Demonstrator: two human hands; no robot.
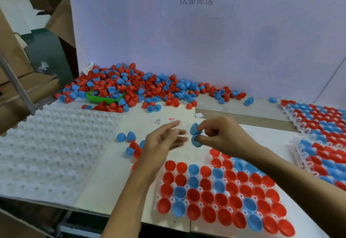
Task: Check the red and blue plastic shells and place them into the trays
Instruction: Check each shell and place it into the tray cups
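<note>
My right hand (218, 134) pinches two blue shell halves (195, 134), one above the other, over the table's middle. Just to their left is my left hand (162, 140), blurred, fingers stretched out and holding nothing. Below both hands lies a clear tray (159, 196) with several red and blue shells seated open side up. A few loose shells (131, 142) lie on the white board left of my left hand. A big pile of red and blue shells (131, 86) spreads along the back wall.
A stack of white dimpled trays (46, 144) fills the left side. Filled trays (318, 117) sit at the right, with more stacked (318, 161) nearer me. A green bin (104, 98) is half buried in the pile. Cardboard boxes (15, 65) stand at far left.
</note>
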